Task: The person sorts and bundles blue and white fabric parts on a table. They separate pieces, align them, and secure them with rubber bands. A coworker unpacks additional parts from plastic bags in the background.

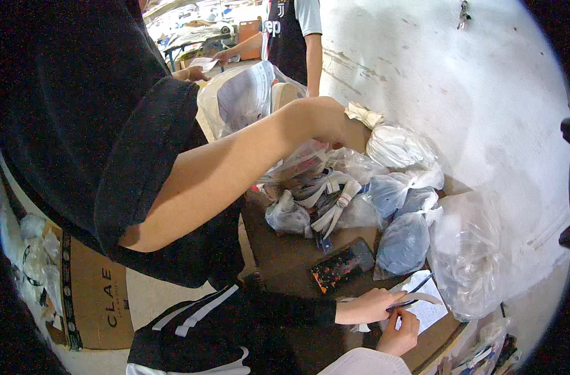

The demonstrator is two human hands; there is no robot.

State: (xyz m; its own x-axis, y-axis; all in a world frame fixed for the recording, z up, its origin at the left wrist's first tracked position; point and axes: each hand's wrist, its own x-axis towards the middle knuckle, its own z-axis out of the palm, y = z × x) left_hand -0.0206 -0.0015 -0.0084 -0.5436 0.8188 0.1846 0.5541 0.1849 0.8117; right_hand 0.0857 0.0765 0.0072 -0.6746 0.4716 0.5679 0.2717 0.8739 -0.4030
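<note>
My left hand (373, 306), at the end of a black sleeve, is closed on a narrow curved strip (427, 298), pale with a dark part near the fingers. Just below it, my right hand (400, 333), in a light sleeve, pinches at the dark end of the same strip; the exact grip is partly hidden. Under the strip lies a white sheet of paper (432, 312) with faint marks. A slim black strip (421, 282) rests across the paper's upper part. Beyond my left hand is a dark phone-like slab (341, 265) with orange patches.
Clear bags of dark pieces (403, 244) crowd the brown tabletop (275, 250), beside tied strips (338, 206) and a white bundle (400, 147). A person's bare arm (235, 159) reaches across from the left. Another person (291, 44) stands behind. A cardboard box (97, 294) sits lower left.
</note>
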